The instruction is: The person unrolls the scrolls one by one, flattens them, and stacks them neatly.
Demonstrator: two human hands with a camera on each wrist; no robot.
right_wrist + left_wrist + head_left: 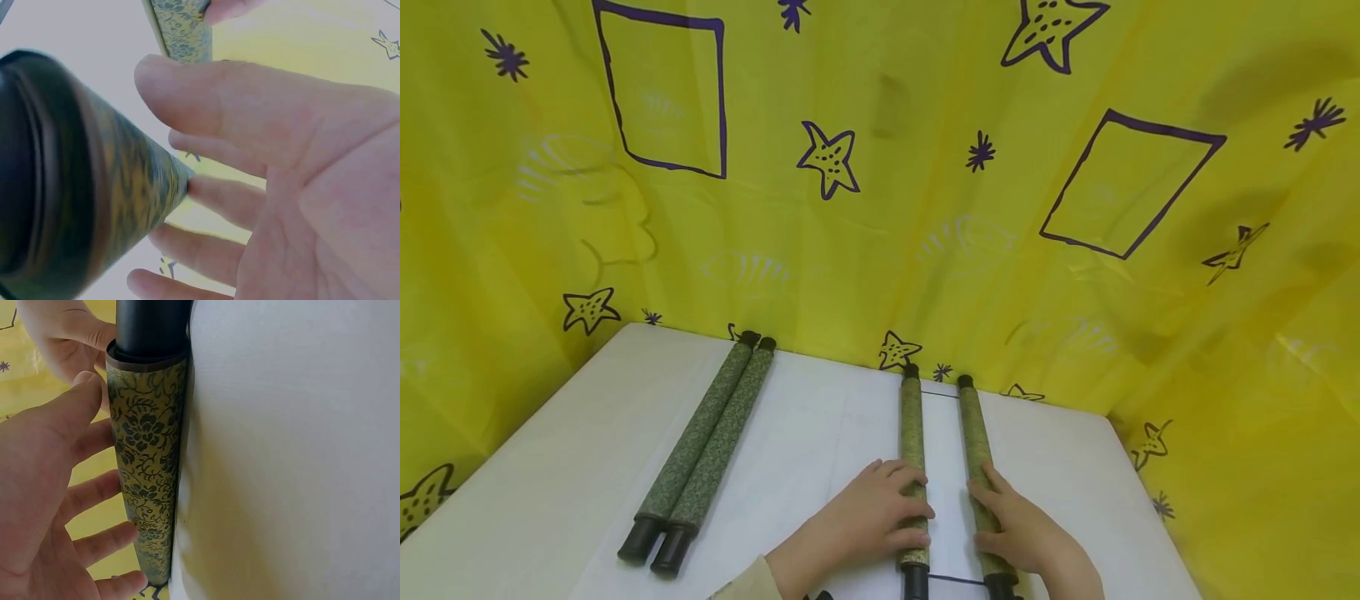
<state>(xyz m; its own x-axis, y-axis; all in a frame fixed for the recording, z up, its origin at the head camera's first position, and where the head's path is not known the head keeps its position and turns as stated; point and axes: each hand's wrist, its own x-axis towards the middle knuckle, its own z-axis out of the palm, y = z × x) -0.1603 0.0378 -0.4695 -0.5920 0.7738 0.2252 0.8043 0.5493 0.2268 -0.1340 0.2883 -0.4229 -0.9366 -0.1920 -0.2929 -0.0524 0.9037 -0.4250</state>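
Two yellow-green patterned scroll rollers with black end knobs lie roughly parallel on the white surface. A white strip (951, 500), with a thin dark line near each end, shows between them. My left hand (883, 510) lies across the left roller (912, 425); in the left wrist view its fairly straight fingers (103, 544) touch the roller's floral side (147, 444). On the right roller (976, 433) rests my right hand (1022, 527). The right wrist view shows that hand's fingers (228, 200) extended against the roller (134, 175), its thumb apart from it.
To the left, two darker green scroll rollers (722, 433) with black knobs lie side by side, slanting. They rest on the white table (550, 467). A yellow curtain (880, 250) with drawn stars and frames hangs along the table's back and sides.
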